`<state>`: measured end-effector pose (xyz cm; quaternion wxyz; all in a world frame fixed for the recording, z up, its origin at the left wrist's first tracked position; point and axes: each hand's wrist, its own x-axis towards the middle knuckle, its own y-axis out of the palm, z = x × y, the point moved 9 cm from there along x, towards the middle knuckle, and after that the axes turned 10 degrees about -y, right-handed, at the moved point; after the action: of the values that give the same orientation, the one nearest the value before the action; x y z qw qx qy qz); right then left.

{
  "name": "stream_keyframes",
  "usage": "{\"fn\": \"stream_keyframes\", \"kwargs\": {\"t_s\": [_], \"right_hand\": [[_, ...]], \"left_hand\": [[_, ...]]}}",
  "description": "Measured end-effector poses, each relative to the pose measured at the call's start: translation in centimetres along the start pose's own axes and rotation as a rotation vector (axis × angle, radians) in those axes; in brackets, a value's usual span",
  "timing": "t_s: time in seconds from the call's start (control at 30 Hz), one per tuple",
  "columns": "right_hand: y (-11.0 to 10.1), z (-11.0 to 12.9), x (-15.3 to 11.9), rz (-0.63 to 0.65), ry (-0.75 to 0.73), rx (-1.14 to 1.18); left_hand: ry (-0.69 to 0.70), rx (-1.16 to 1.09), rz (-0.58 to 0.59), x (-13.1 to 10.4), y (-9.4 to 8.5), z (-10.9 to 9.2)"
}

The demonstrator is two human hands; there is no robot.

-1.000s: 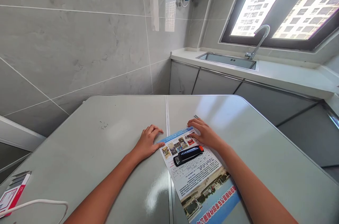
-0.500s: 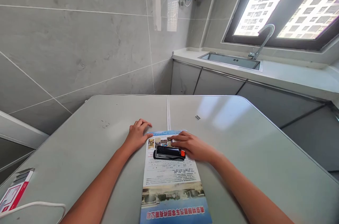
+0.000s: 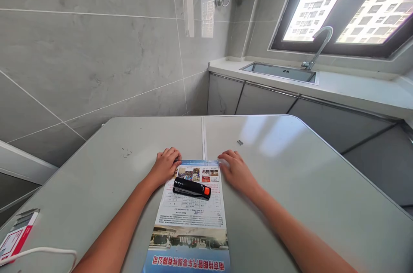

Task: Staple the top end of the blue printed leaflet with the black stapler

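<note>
A printed leaflet point(image 3: 193, 217) lies on the table, its photos and a blue band showing and its large red lettering upside down. Across its upper part rests a black stapler point(image 3: 192, 188) with an orange-red piece at its right end. My left hand point(image 3: 166, 164) is closed at the leaflet's far left corner, fingers curled over the edge. At the far right corner, my right hand point(image 3: 237, 169) pinches the edge between thumb and fingers. Neither hand touches the stapler.
A small strip of staples point(image 3: 240, 142) lies beyond my right hand. Loose staples point(image 3: 126, 152) are scattered on the left of the table point(image 3: 277, 204). A red and white packet point(image 3: 17, 234) and a white cable point(image 3: 48, 249) sit at the near left. Behind stands a sink counter point(image 3: 348, 86).
The leaflet and the stapler on it have shifted left and turned slightly. My right hand has moved from beside the stapler to the far right corner. My left hand's fingers have curled in.
</note>
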<state>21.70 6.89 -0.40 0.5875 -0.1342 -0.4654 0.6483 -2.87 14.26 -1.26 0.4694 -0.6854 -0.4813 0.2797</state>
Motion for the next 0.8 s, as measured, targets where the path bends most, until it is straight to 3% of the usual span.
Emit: {"fn": "stream_keyframes", "kwargs": {"t_s": [0.17,0.33,0.5,0.8], "right_hand": [[0.4,-2.7,0.0,0.052,0.143,0.133],[0.7,-3.3,0.0,-0.042,0.269,0.429],[0.9,-4.0,-0.2,-0.141,0.301,0.640],[1.0,-3.3,0.0,-0.181,0.348,0.732]], "left_hand": [[0.017,-0.016,0.019,0.1,0.5,0.1],[0.014,-0.064,0.025,0.1,0.5,0.4],[0.006,-0.084,0.023,0.1,0.4,0.5],[0.011,-0.123,0.020,0.1,0.1,0.1]]}}
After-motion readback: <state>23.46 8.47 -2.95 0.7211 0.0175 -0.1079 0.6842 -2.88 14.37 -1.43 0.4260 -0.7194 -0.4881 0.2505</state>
